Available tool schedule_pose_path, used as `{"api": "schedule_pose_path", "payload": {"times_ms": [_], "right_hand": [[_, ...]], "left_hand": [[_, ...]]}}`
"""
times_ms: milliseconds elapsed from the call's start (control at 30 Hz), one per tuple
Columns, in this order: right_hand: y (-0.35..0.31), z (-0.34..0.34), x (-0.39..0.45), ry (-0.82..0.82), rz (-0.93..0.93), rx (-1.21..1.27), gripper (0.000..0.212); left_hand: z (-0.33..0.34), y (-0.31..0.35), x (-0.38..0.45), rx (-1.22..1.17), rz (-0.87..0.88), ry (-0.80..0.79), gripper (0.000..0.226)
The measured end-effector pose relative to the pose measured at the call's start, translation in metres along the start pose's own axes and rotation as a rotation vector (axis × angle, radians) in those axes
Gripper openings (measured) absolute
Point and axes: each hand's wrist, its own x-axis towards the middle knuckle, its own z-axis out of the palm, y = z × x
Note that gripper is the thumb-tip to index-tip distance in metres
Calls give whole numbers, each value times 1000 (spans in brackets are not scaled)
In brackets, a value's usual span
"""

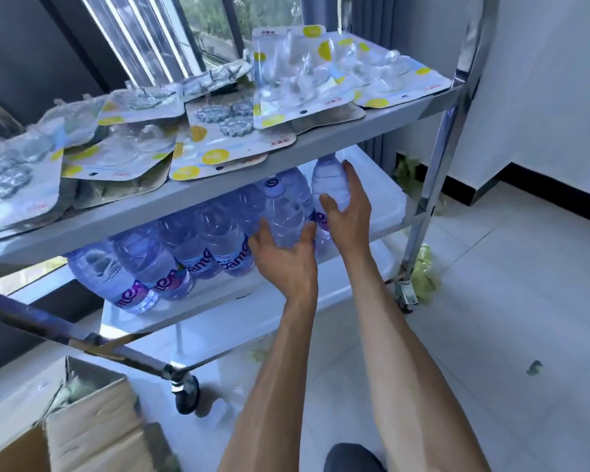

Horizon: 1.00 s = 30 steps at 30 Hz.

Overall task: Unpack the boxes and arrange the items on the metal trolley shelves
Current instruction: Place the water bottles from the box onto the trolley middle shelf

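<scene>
Standing on pale floor tiles (491, 335) beside a window (215, 22), the metal trolley (433, 185) carries blister packs (218, 131) spread across its upper shelf (218, 185). On the lower shelf (321, 287), water bottles (191, 240) lie in a row toward its left end. The left hand (283, 253) grips one bottle (283, 212); the right hand (348, 206) holds another bottle (327, 178) just beside it. An open cardboard box (92, 420) sits near the front caster.

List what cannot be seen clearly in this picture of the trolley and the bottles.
Head view:
- Tops of the water bottles: hidden by the upper shelf.
- Contents of the cardboard box: cut off by the frame edge.
- Print on the blister packs: too small and blurred.
- Bottle labels: partly covered by the left hand and right hand.
</scene>
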Motion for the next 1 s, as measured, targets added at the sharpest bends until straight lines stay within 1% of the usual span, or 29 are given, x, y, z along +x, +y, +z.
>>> {"api": "schedule_pose_path", "payload": {"times_ms": [100,167,267,400,533,567,600,667,700,733,767,800,833,900,933,1000], "right_hand": [[4,0,16,-55,-21,-24,68],[14,0,18,-42,-54,-78,67],[36,3,5,15,-9,-177,84],[43,2,4,-25,24,-100,79],[38,4,5,-49,38,-95,84],[34,7,-4,-13,45,-98,83],[31,10,-14,63,46,-102,79],[24,15,-44,276,21,-93,63],[22,19,-58,328,-9,-81,55],[22,23,-71,315,-30,-59,45],[25,27,-79,262,-32,-29,34],[28,30,-87,189,-23,4,24],[29,32,-92,105,0,39,22],[27,33,-99,-21,29,83,37],[25,32,-101,-62,24,82,47],[21,28,-98,-93,17,46,63]], "left_hand": [[4,-2,-2,9,34,26,82],[6,-4,-3,13,65,37,80],[9,-5,-5,44,94,35,82],[7,-5,-6,93,106,25,83],[7,-5,-7,122,97,18,85],[8,-5,-8,139,87,15,87],[8,-5,-10,158,70,9,89],[5,-6,-11,202,35,-1,92],[2,-6,-10,220,30,-6,92],[-2,-7,-9,237,34,-18,91],[-5,-7,-7,251,38,-38,91],[-9,-8,-5,261,38,-66,90],[-13,-10,-4,268,31,-98,90],[-19,-11,0,278,33,-168,88],[-23,-15,3,246,59,-212,81],[-35,-28,8,110,128,-268,55]]}}
